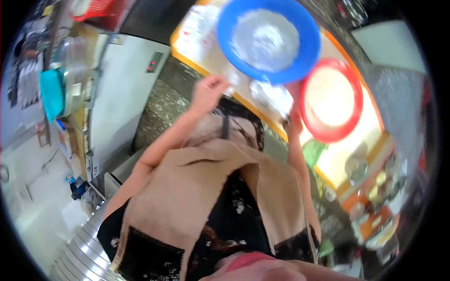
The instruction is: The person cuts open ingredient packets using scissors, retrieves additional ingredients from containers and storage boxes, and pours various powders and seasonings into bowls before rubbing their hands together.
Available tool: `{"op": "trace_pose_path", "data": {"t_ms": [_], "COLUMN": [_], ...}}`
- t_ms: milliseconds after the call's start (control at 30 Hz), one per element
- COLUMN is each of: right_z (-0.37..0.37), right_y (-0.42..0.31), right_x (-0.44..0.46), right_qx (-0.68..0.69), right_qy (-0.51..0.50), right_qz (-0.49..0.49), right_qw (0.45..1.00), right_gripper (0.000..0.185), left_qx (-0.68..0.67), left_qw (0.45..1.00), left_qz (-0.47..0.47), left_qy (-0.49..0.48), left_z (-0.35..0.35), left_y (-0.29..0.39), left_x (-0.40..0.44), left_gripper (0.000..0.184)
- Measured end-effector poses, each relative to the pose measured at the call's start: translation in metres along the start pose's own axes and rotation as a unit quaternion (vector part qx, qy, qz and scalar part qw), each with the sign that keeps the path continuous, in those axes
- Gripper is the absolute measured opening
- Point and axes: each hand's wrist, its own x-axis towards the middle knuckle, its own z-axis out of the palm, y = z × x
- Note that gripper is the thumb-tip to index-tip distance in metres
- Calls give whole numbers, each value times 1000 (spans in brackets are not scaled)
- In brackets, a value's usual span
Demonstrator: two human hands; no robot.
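My left hand [208, 95] is closed at the orange-edged table's near side, its fingers pinched beside a small whitish, blurred piece. My right hand [294, 122] is between a crumpled white plastic bag [273, 97] and the red bowl [332, 100]; its fingers are smeared by motion. The bag lies just below the large blue basin [225, 44], which contains white powder [266, 40]. Something pale and brightly lit fills the red bowl.
A white printed bag [197, 33] lies on the table [365, 150] left of the basin. A white cabinet [124, 79] with a red display stands at left, beside shelves with a teal container [51, 93]. Green cloth [314, 152] and utensils [358, 171] are at right.
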Motion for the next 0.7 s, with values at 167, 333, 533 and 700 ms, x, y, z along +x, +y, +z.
{"op": "trace_pose_path", "data": {"t_ms": [167,333,533,700], "right_z": [3,16,-39,-159], "right_y": [21,35,-16,-148], "right_x": [34,29,-9,-4], "right_qx": [79,443,311,240], "right_qy": [-158,-204,-121,122], "right_qz": [70,185,98,-67], "right_qw": [982,853,938,961], "right_gripper": [41,39,32,28], "left_qx": [15,287,477,488], "left_qw": [1000,939,826,824], "left_qz": [-8,152,274,219], "left_qy": [11,-110,-123,-189], "left_z": [-3,35,94,106], "left_y": [2,1,-27,-36], "left_x": [-31,-60,-41,-43], "left_gripper": [6,9,8,10]}}
